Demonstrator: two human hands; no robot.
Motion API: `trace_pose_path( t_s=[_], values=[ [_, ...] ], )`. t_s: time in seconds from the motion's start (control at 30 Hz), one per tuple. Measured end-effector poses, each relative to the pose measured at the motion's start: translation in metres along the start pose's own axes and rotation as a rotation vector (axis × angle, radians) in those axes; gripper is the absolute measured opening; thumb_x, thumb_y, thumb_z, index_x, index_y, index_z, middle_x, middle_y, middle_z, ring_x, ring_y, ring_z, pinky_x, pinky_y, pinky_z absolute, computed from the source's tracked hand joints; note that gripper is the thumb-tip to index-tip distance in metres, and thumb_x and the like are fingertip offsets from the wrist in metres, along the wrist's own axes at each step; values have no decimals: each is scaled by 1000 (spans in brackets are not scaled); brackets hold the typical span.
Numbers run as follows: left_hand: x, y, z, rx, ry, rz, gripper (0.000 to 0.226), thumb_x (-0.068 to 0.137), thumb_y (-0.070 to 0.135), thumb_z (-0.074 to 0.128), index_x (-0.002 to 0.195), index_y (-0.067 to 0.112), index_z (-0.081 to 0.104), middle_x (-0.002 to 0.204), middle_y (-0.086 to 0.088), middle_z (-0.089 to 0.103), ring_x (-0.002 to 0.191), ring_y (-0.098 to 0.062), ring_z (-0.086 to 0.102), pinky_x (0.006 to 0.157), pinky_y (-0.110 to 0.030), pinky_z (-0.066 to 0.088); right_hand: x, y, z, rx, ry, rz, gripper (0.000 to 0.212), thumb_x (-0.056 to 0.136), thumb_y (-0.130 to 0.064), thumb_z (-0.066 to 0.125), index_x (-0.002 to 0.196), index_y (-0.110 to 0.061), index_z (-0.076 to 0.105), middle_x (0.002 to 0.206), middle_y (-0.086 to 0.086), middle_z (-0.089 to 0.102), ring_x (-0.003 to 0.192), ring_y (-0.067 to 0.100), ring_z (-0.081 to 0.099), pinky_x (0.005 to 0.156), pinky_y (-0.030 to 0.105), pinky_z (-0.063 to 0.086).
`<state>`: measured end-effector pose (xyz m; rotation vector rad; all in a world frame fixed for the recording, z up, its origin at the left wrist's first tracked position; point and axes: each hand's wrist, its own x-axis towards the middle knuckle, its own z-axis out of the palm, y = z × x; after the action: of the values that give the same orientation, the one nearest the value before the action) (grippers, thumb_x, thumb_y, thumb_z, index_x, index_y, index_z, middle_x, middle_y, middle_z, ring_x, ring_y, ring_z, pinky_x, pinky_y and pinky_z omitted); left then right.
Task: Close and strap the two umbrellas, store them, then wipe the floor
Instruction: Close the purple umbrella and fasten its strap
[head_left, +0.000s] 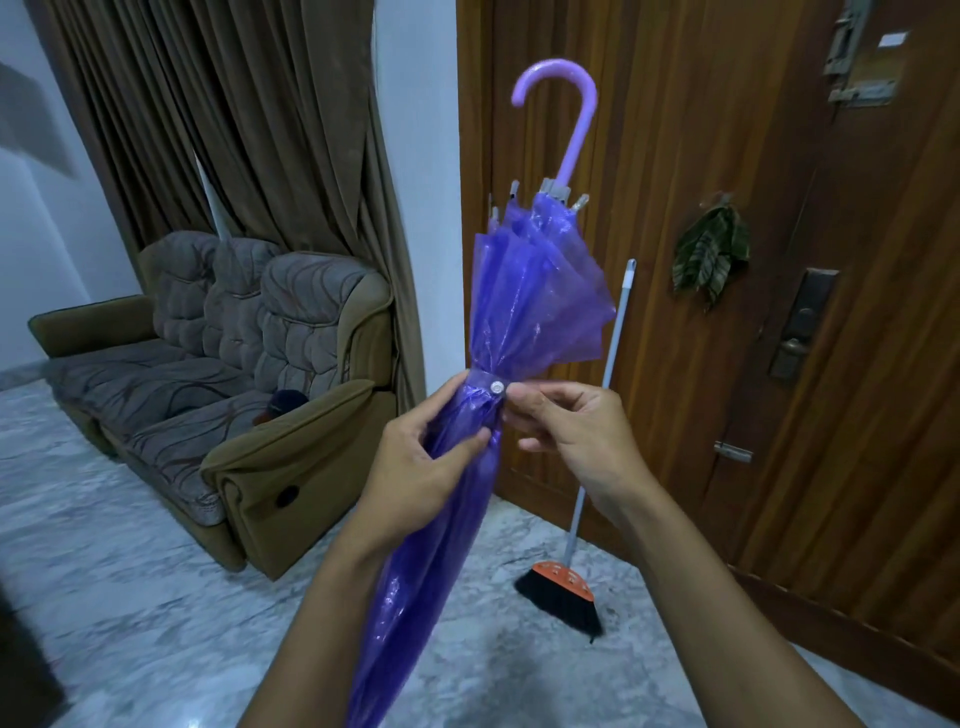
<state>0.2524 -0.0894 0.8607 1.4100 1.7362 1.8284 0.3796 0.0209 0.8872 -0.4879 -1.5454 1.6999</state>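
Observation:
A folded purple see-through umbrella (530, 291) is held upright in front of me, its curved lilac handle (566, 104) at the top and its tip running down past the bottom edge. A strap with a round white snap (497, 386) circles its middle. My left hand (421, 457) grips the folded canopy just below the strap. My right hand (566, 426) pinches the strap's end right beside the snap. Only one umbrella is in view.
A broom (597, 447) with a black and orange head leans against the wooden door (779, 260) at right. A brown sofa (218, 374) stands at left under brown curtains (249, 114). A dark cloth (711, 254) hangs on the door. The floor (130, 597) is grey marble.

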Motion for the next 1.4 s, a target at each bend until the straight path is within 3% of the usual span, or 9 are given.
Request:
trace_pose_path(
  t_s=[0.3,0.43,0.53,0.6,0.73,0.87,0.97,1.17,1.4],
  values=[
    [-3,-4,7,-380,-164,-129,65,75,15,78,136,18,54,118,0,72,99,-11,69,79,-19,53,-2,-3,-18,30,-48,0,25,71,-21,77,90,-4,75,89,7,78,85,16,75,82,25,59],
    [1,-1,9,-544,-254,-250,63,77,12,72,137,19,55,118,-9,70,88,-14,70,72,-23,56,-1,-1,-18,150,-64,-2,17,71,-17,74,84,-8,74,83,10,77,75,19,73,75,35,62],
    [6,5,13,-126,-139,-116,54,77,35,75,128,39,57,133,-3,53,109,-13,63,92,-24,53,0,1,-14,153,41,-52,11,76,-12,75,86,-7,75,80,9,77,71,18,73,68,29,62],
    [6,11,17,112,-36,11,45,85,31,71,124,44,53,130,3,45,115,-10,57,94,-18,50,0,2,-10,97,128,-81,8,80,-7,77,87,-4,75,80,9,78,73,19,74,68,28,61],
    [2,13,35,195,25,123,50,94,14,55,141,27,45,133,10,52,123,-4,53,107,-33,45,-2,1,-1,-35,289,-148,16,75,-16,85,85,-5,78,79,8,78,77,21,76,75,30,61],
    [-4,13,36,190,-22,80,72,85,28,67,149,31,34,140,16,46,127,4,46,105,-16,39,-8,1,2,-171,328,-199,10,76,-26,85,79,-19,78,74,-2,77,74,11,75,69,23,60],
    [-3,11,32,226,38,123,74,85,21,73,149,27,37,140,11,50,125,2,49,100,-7,39,-10,1,2,-196,245,-224,5,85,-21,77,88,-17,78,78,-1,78,75,10,74,68,22,59],
    [-3,13,24,-193,34,29,65,85,-3,69,136,29,45,128,12,60,111,5,62,84,-8,48,-11,-5,-8,33,54,-125,9,89,-2,66,91,-5,74,77,4,76,73,11,72,70,21,60],
    [-5,8,30,-545,-130,-83,57,80,7,64,132,26,52,120,4,70,102,-12,68,81,-23,55,-11,-10,-18,-11,48,-81,16,65,-29,81,71,-15,75,78,6,76,74,17,71,78,32,60]
  ],
)
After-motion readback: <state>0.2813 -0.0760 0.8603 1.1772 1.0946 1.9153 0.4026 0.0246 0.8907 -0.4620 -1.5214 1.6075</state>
